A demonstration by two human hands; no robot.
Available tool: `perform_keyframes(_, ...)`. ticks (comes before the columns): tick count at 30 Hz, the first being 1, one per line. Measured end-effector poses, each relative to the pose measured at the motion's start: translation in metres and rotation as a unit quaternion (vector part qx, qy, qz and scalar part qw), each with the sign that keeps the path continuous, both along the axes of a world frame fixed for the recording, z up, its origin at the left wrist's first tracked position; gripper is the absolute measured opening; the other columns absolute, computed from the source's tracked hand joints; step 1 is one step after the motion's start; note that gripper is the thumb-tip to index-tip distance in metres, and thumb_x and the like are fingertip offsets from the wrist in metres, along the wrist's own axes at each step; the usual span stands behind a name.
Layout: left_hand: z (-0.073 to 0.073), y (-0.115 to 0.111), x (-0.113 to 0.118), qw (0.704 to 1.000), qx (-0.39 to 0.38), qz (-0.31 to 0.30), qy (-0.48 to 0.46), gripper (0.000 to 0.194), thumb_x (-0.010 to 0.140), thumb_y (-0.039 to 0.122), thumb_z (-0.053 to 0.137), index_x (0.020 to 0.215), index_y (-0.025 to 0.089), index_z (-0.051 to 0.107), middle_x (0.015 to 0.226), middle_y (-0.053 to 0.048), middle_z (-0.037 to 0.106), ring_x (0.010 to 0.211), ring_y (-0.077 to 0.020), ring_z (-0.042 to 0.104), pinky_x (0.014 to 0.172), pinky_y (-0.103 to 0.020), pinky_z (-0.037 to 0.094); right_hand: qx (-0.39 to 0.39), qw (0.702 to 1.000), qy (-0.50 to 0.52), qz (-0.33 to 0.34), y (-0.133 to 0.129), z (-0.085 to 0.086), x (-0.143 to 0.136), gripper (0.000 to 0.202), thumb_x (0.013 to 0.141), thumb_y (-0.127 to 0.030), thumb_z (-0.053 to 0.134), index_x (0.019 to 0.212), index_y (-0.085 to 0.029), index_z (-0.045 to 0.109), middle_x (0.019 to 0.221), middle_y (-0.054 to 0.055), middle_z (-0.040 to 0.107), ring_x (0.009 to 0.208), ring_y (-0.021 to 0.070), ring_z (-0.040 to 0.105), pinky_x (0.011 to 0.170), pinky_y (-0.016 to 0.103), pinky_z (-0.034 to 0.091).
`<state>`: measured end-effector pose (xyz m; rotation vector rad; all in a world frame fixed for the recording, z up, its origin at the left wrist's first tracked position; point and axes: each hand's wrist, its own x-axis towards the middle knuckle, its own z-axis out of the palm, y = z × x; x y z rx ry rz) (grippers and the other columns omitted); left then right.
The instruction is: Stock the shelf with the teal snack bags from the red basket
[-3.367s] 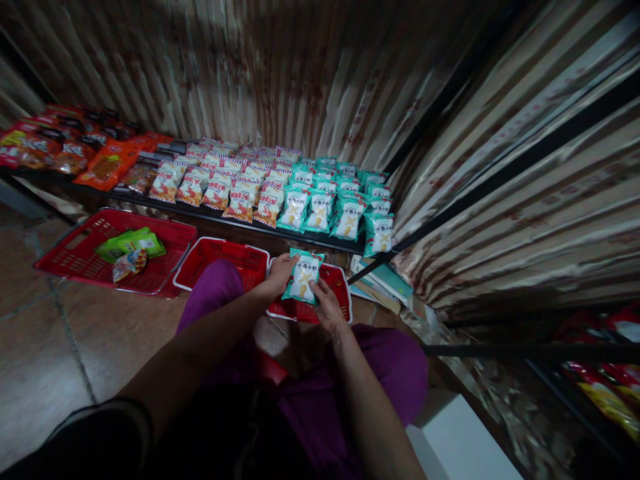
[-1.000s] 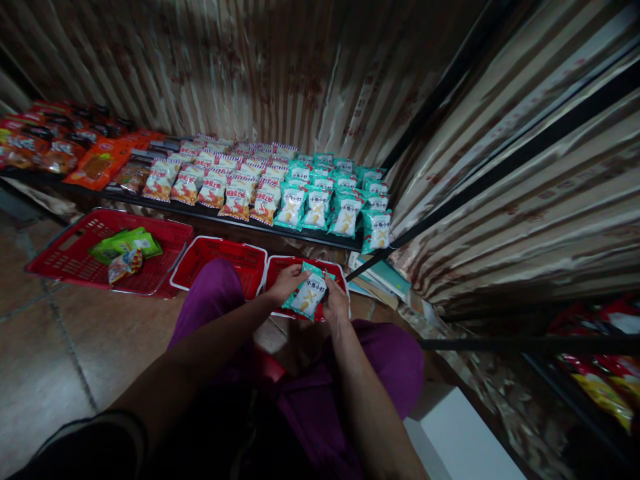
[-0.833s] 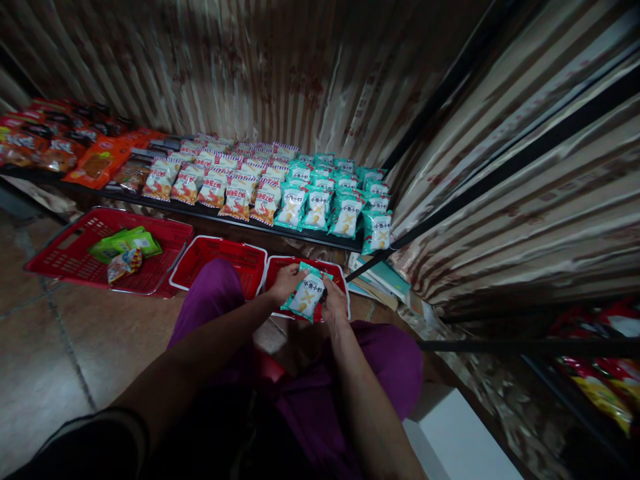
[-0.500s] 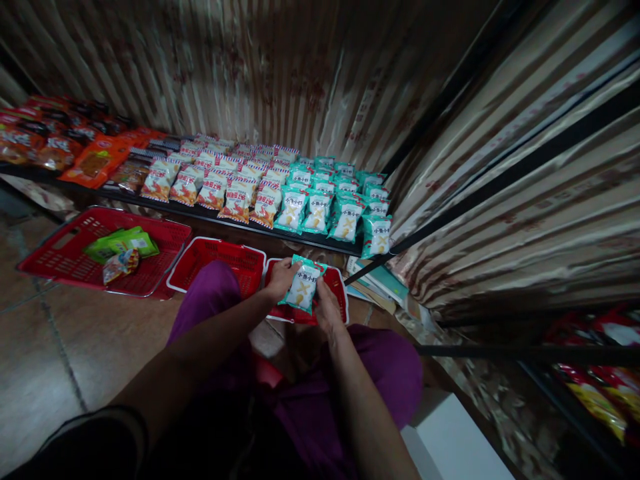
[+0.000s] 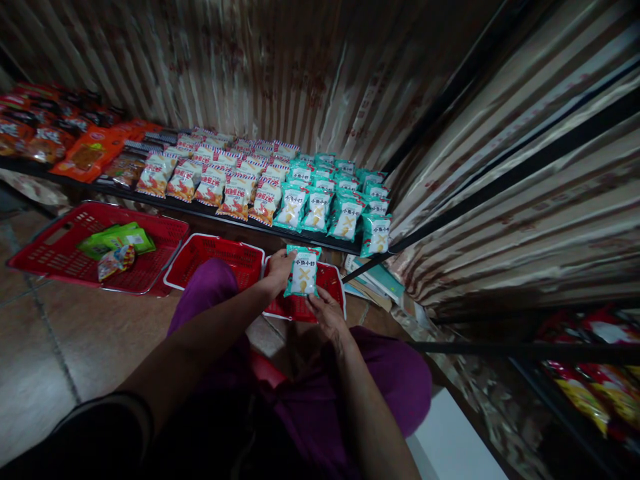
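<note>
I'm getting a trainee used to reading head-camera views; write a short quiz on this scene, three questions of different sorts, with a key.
1. Multiple choice. Which hand grips the held teal packet near its top left corner in the picture? A: right; B: left; C: neither.
2. True or false? The green packets lie in the leftmost red basket.
3. Fill in: on the shelf, the row of teal packets sits just to the ____ of the white packets with striped edges, as seen in the picture.

Key
1. B, the left hand.
2. True.
3. Right.
</note>
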<state>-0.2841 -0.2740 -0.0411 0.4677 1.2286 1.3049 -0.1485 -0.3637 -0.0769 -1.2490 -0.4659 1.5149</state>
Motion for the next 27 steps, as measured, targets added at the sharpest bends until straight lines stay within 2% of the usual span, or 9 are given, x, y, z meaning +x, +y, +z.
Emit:
perform_keyframes(6,0.003,0.002,0.003,1.000,-0.014,-0.002,0.006,0.019,0.068,0.028,0.072,0.064,0.015,0.058,0.052,0.004,0.055,0.046,-0.0072,0.047,0.049,-0.020,0.039,0.002,1.000,0.001,-0.012,0.000,0.002,0.001,0.040,0.051,-0.013,0.082,0.087,-0.022,0.069,0.081,-0.003,0.073,0.069,0.0085,0.065,0.063,0.018,0.054)
perform_keyframes(13,-0.003,0.009,0.006,0.999,-0.041,-0.017,0.007,0.022,0.068,0.032,0.072,0.066,0.016,0.058,0.054,0.004,0.055,0.048,-0.0084,0.050,0.052,-0.022,0.041,0.017,0.999,0.014,0.026,-0.003,0.014,0.002,0.043,0.053,-0.013,0.079,0.093,-0.025,0.068,0.079,-0.005,0.072,0.062,0.0068,0.062,0.061,0.018,0.052)
perform_keyframes(18,-0.001,0.007,0.002,0.995,-0.058,-0.082,-0.005,0.026,0.069,0.037,0.073,0.068,0.015,0.059,0.058,0.001,0.059,0.052,-0.0098,0.053,0.053,-0.022,0.041,0.019,1.000,0.009,0.000,-0.004,0.014,0.003,0.044,0.053,-0.013,0.078,0.094,-0.025,0.067,0.077,-0.006,0.071,0.060,0.0058,0.061,0.058,0.016,0.051)
perform_keyframes(23,0.008,-0.010,-0.001,0.982,-0.041,-0.180,-0.042,0.035,0.069,0.047,0.073,0.080,0.015,0.064,0.069,-0.004,0.067,0.064,-0.0143,0.061,0.061,-0.024,0.047,0.044,0.998,0.020,-0.046,-0.002,0.015,0.003,0.038,0.053,-0.014,0.078,0.087,-0.025,0.066,0.077,-0.006,0.071,0.064,0.0064,0.063,0.059,0.015,0.052)
perform_keyframes(27,0.013,-0.026,-0.001,0.965,0.001,-0.250,-0.072,0.037,0.061,0.028,0.082,0.090,0.011,0.066,0.083,-0.009,0.070,0.075,-0.0169,0.065,0.073,-0.028,0.050,0.045,0.997,0.022,-0.065,-0.001,0.017,0.004,0.040,0.051,-0.013,0.078,0.088,-0.025,0.065,0.074,-0.008,0.071,0.060,0.0036,0.061,0.057,0.011,0.050)
